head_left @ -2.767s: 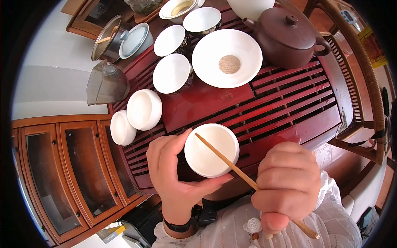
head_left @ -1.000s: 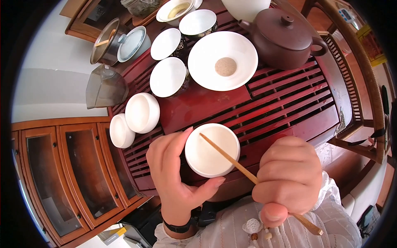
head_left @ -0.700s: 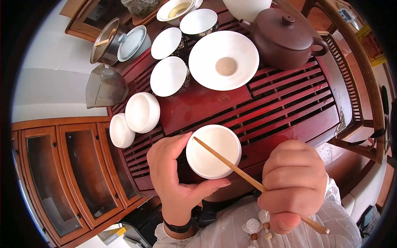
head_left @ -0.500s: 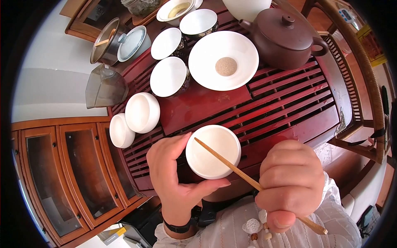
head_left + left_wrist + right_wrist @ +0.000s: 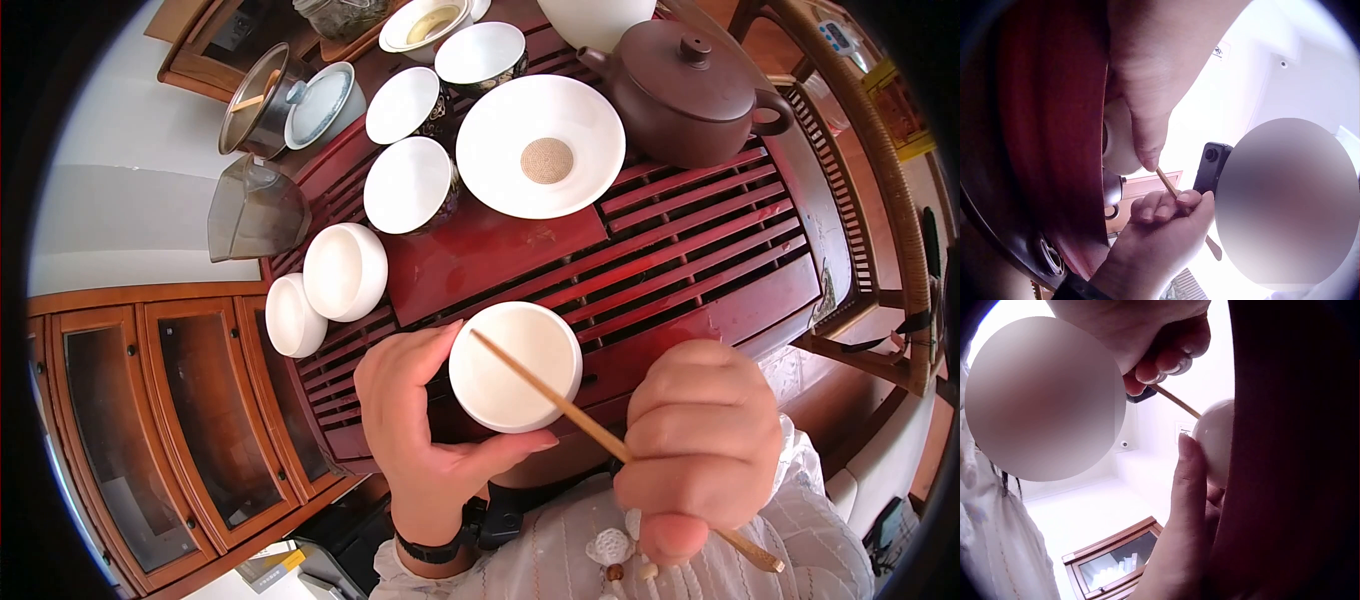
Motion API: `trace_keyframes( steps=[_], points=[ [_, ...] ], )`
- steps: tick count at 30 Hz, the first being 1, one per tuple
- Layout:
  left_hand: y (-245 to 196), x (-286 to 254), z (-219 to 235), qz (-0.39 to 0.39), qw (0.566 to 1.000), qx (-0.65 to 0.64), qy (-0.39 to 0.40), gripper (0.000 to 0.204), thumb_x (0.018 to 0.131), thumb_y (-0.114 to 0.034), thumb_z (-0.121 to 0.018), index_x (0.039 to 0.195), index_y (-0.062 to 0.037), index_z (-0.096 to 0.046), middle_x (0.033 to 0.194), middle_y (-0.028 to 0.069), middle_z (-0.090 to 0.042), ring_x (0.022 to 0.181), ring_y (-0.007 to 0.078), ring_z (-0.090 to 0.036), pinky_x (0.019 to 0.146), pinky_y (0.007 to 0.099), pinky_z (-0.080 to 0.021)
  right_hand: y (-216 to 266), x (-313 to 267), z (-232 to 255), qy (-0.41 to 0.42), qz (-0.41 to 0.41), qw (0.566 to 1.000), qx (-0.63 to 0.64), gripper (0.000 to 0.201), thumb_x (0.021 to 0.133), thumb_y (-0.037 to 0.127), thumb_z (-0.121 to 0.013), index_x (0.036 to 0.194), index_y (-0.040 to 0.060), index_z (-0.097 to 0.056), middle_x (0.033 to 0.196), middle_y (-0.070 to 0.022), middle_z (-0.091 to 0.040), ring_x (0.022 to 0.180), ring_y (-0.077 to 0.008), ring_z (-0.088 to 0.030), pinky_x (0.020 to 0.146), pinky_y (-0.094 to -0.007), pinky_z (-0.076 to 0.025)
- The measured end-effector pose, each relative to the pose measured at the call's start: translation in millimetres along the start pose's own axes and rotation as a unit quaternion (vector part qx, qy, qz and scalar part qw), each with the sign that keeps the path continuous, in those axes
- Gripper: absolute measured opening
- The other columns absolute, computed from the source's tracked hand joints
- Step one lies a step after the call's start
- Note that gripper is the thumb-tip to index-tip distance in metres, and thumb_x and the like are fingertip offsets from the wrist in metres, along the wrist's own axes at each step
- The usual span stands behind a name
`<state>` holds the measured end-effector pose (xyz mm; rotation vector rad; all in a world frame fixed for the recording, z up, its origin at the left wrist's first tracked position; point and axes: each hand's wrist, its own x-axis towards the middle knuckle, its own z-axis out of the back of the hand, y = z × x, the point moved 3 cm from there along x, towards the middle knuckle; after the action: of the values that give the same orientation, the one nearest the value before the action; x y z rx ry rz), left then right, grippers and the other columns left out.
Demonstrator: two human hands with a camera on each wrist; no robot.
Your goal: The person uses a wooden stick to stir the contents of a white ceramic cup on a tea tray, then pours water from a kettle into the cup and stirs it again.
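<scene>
My left hand (image 5: 405, 400) holds a small white cup (image 5: 520, 395) at the front edge of the red slatted tea tray (image 5: 480, 265), thumb on the near side and fingers around the left. A thin wooden stick (image 5: 598, 435) runs from the fist of my right hand (image 5: 705, 440) across the cup's mouth, its narrow tip overlapping the inner wall near the left rim. Its broader end sticks out below the fist. In the left wrist view, the left thumb (image 5: 1150, 140) lies against the cup (image 5: 1124, 140). From the right wrist, curled fingers (image 5: 1175, 359) show around the stick (image 5: 1175, 400).
Two white cups (image 5: 345, 272) stand at the tray's left. Behind are several dark-patterned cups (image 5: 410, 185), a wide white bowl (image 5: 490, 150) with a round brown mesh centre, and a brown teapot (image 5: 685, 95). A glass pitcher (image 5: 255, 215) stands far left.
The stick's tip has shifted slightly left and down across the cup over the last second. My right hand moved a little right, then back left. The left hand keeps its hold.
</scene>
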<state>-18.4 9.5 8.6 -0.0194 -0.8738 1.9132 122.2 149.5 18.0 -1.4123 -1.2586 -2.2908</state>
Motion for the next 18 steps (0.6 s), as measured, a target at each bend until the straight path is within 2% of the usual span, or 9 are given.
trace_keyframes(
  steps=[4, 8, 11, 13, 17, 18],
  points=[
    [-1, 1, 0, -0.018, 1.0, -0.012, -0.001, 0.086, 0.046, -0.045, -0.093, 0.114, -0.004, -0.06, 0.109, 0.0091, -0.065, 0.1, 0.029, -0.058, 0.09, 0.0411, -0.042, 3, 3, 4, 0.001, -0.025, 0.996, -0.081, 0.041, 0.101, 0.032, -0.045, 0.07, 0.0078, -0.055, 0.058, -0.0008, -0.048, 0.045, -0.0161, -0.047, 0.041, -0.0277, -0.034],
    [-2, -1, -2, -0.01, 1.0, -0.016, -0.021, 0.083, 0.047, -0.042, -0.094, 0.113, -0.0044, -0.06, 0.11, 0.0093, -0.064, 0.1, 0.0288, -0.057, 0.09, 0.0411, -0.042, 5, 6, 3, 0.014, -0.028, 0.996, -0.085, 0.039, 0.1, 0.03, -0.045, 0.069, 0.0079, -0.055, 0.058, -0.0007, -0.048, 0.045, -0.0161, -0.047, 0.041, -0.0279, -0.033],
    [-3, 0, -2, -0.008, 0.999, -0.014, -0.032, 0.086, 0.048, -0.042, -0.093, 0.117, -0.0042, -0.06, 0.11, 0.0094, -0.063, 0.1, 0.0286, -0.057, 0.089, 0.0411, -0.042, -3, 4, -3, 0.028, -0.027, 0.999, -0.033, 0.04, 0.1, 0.032, -0.046, 0.07, 0.008, -0.055, 0.058, -0.0005, -0.048, 0.045, -0.0158, -0.047, 0.04, -0.0276, -0.033],
    [-6, 2, -1, -0.003, 1.0, 0.012, -0.017, 0.087, 0.049, -0.043, -0.093, 0.12, -0.0036, -0.06, 0.109, 0.0088, -0.062, 0.099, 0.0276, -0.056, 0.088, 0.041, -0.042, -5, 3, -5, 0.028, 0.073, 0.997, 0.015, 0.042, 0.101, 0.036, -0.047, 0.071, 0.0078, -0.055, 0.058, 0.0, -0.049, 0.045, -0.0154, -0.047, 0.04, -0.0271, -0.033],
    [-8, 4, 1, -0.037, 0.998, 0.059, 0.004, 0.087, 0.049, -0.044, -0.092, 0.12, -0.0029, -0.061, 0.107, 0.008, -0.061, 0.099, 0.0269, -0.055, 0.087, 0.0407, -0.042, 0, 3, -4, 0.017, 0.063, 0.998, -0.02, 0.045, 0.101, 0.039, -0.047, 0.07, 0.0075, -0.055, 0.058, 0.0001, -0.048, 0.046, -0.015, -0.047, 0.04, -0.0271, -0.032],
    [-7, 4, 0, -0.037, 0.998, 0.058, -0.003, 0.086, 0.049, -0.045, -0.092, 0.118, -0.0028, -0.062, 0.107, 0.0078, -0.061, 0.099, 0.0266, -0.055, 0.087, 0.0405, -0.042, 3, 3, 0, 0.017, 0.033, 0.998, -0.043, 0.045, 0.101, 0.039, -0.047, 0.07, 0.0075, -0.055, 0.058, -0.0001, -0.049, 0.046, -0.0151, -0.048, 0.04, -0.0272, -0.033]
  ],
)
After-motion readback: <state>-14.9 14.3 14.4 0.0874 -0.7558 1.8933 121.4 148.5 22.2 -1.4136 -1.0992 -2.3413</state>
